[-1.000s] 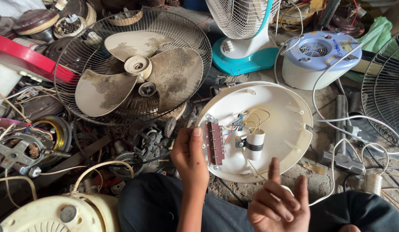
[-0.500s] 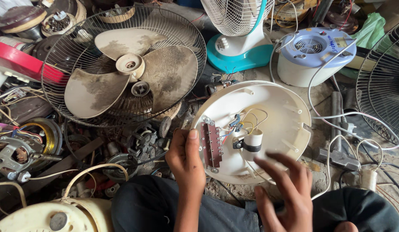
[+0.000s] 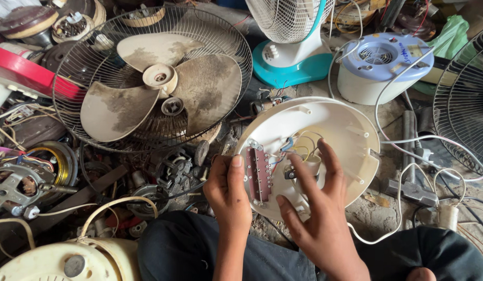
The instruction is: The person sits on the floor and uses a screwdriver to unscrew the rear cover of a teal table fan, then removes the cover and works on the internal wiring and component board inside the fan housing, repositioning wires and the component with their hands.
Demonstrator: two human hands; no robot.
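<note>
Sitting cross-legged on the floor, the person tilts a round white fan base cover (image 3: 330, 130) up off the lap, its open inside facing them so the wiring shows. Left hand (image 3: 228, 195) grips its near rim, thumb pressed beside the brown switch strip (image 3: 259, 174), steadying it. Right hand (image 3: 317, 218), fingers (image 3: 332, 161) spread, reaches over the small white cylinder and coloured wires. Beyond: dusty fan blades in a wire guard (image 3: 153, 78), then a teal fan base (image 3: 291, 62).

Right hand (image 3: 317, 218) has reached into fan base (image 3: 350, 135).
</note>
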